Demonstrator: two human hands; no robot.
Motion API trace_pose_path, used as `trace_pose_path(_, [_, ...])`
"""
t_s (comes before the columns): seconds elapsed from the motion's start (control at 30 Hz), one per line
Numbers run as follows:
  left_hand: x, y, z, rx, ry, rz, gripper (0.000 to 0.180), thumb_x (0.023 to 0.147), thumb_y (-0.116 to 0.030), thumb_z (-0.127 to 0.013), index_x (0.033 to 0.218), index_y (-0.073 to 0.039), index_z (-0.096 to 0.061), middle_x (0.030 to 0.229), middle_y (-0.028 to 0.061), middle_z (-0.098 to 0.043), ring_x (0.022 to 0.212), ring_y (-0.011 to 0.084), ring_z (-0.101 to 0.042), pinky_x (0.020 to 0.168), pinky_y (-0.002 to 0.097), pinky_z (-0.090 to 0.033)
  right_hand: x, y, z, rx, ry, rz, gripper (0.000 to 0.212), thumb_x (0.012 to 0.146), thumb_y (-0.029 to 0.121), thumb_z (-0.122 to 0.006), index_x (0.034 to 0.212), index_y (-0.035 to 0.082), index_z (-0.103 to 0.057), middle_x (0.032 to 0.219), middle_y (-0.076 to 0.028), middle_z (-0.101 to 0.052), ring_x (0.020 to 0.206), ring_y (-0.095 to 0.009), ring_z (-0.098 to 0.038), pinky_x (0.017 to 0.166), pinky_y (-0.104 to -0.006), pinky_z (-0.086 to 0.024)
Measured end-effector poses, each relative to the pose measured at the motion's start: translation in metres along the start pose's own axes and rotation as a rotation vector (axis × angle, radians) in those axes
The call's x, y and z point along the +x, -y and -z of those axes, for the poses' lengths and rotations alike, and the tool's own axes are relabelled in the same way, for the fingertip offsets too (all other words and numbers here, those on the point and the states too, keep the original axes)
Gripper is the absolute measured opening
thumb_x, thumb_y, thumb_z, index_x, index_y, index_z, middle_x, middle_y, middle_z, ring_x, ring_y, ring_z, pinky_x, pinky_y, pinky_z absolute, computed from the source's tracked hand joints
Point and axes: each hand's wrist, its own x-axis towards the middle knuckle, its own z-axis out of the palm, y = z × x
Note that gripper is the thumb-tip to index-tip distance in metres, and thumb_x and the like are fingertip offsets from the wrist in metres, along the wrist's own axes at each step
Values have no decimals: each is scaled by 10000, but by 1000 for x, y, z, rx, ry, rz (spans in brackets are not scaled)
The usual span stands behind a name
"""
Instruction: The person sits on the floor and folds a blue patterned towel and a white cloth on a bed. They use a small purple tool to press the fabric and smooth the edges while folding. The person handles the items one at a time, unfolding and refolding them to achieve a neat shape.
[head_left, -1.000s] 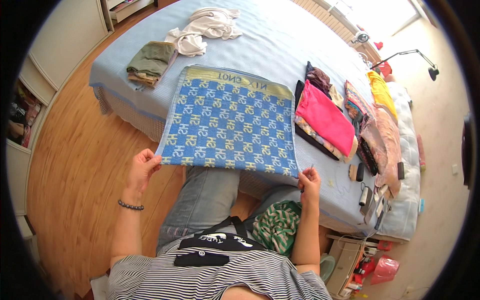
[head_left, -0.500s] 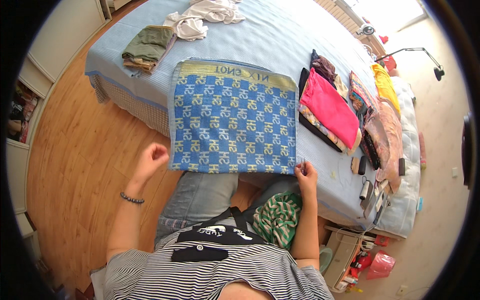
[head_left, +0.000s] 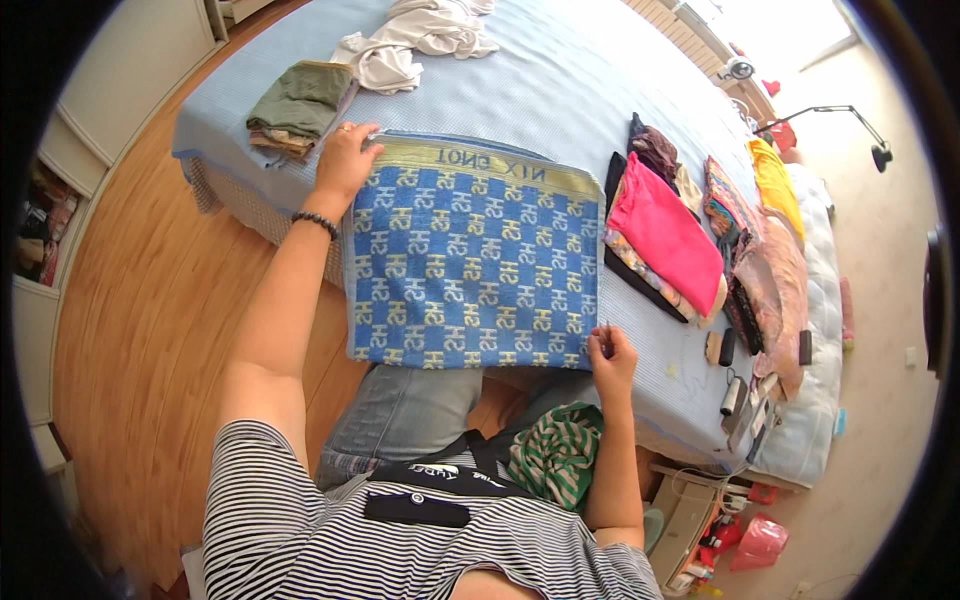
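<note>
"In the head view, where is the blue-and-yellow checked cloth towel (head_left: 470,270)?"

"It lies spread at the near edge of the bed with a light blue textured cover (head_left: 560,80), its near hem above the person's jeans (head_left: 415,400)."

"And the hands?"

"The right hand (head_left: 612,358) pinches the towel's near right edge, close to the corner. The left hand (head_left: 347,163) is at the far left corner, fingers bent; whether they grip it, one cannot tell."

"Any writing?"

"Dark letters, flipped, cross the towel's pale yellow band (head_left: 490,190), and letter-like motifs fill its checks. White lettering marks the black chest panel (head_left: 385,475) of the striped shirt (head_left: 350,540)."

"What lies alongside?"

"A folded olive-green garment (head_left: 305,95) to the left, a bright pink folded garment (head_left: 665,240) to the right."
</note>
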Motion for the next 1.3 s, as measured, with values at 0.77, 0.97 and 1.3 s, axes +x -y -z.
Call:
trace_pose_path(0.77, [-193,-55,129,-775,387,381,130,761,77,-663,818,-40,-660,1004,47,-561,944,158,-537,806,261,-440,53,13,-6,-326,-116,366,197,710,1,-641,890,80,-635,734,-91,-613,613,-269,-609,558,-360,-471])
trace_pose_path(0.97, [-204,-30,141,-753,534,362,123,746,62,-683,798,-48,-667,1007,39,-565,963,169,-536,847,274,-426,-17,8,34,-326,70,318,205,685,-39,-623,859,68,-640,713,-68,-591,573,-213,-590,539,-311,-466])
trace_pose_path(1.3, [-234,-22,127,-880,570,502,97,754,40,-695,793,-48,-684,1015,33,-557,981,154,-522,830,252,-430,-42,-27,26,-242,80,234,201,699,-79,-624,868,29,-635,742,-93,-609,596,-204,-604,553,-293,-479])
